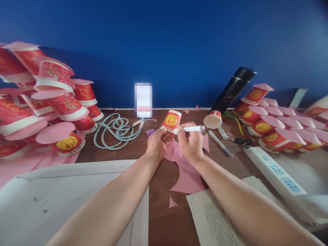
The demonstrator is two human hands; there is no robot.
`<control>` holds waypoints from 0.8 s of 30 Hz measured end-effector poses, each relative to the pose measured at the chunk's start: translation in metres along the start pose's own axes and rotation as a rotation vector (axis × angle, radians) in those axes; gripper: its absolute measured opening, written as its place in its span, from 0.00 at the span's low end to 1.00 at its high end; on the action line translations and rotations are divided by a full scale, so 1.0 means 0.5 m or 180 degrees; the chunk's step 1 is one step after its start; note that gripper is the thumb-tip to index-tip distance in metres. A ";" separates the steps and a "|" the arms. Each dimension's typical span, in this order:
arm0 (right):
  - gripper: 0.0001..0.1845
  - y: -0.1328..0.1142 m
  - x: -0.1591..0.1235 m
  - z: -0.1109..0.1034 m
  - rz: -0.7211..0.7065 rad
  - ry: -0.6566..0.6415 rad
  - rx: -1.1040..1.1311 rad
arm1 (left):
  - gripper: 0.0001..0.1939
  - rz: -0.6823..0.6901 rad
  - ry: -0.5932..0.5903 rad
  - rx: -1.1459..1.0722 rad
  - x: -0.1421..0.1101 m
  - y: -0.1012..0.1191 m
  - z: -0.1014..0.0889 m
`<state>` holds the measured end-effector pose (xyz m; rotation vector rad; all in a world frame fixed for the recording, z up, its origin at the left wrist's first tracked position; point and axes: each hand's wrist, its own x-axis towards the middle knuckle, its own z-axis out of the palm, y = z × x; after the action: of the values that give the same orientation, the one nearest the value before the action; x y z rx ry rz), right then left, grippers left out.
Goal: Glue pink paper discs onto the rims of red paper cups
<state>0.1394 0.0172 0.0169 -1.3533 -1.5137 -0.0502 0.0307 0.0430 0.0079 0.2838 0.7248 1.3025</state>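
Note:
A red paper cup with a round gold emblem is upside down, its white rim at the bottom. My left hand grips it by the rim from the left. In my right hand is a white marker pen, its tip end close against the cup's lower right side. Whether the tip touches is hidden by my fingers. Just below both hands lies pink paper with curved cut edges, and a round pink piece beside it. A purple cap rests left of the cup.
Stacked red cups with pink discs rise at left; more with pink tops stand right. A pale-blue cable, black flask, tipped cup, second marker, power strip, white box lid and printed sheets surround my arms.

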 end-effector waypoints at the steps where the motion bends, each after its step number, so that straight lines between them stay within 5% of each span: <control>1: 0.10 0.000 0.000 0.000 0.0008 -0.0009 -0.0004 | 0.02 -0.0001 0.0006 0.0003 0.000 0.000 0.000; 24: 0.09 -0.004 0.003 -0.004 0.0035 -0.0001 0.0080 | 0.02 0.0000 -0.0093 0.0065 -0.004 0.001 0.001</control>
<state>0.1394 0.0164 0.0199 -1.3417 -1.5026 -0.0239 0.0305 0.0415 0.0092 0.3189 0.7138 1.2890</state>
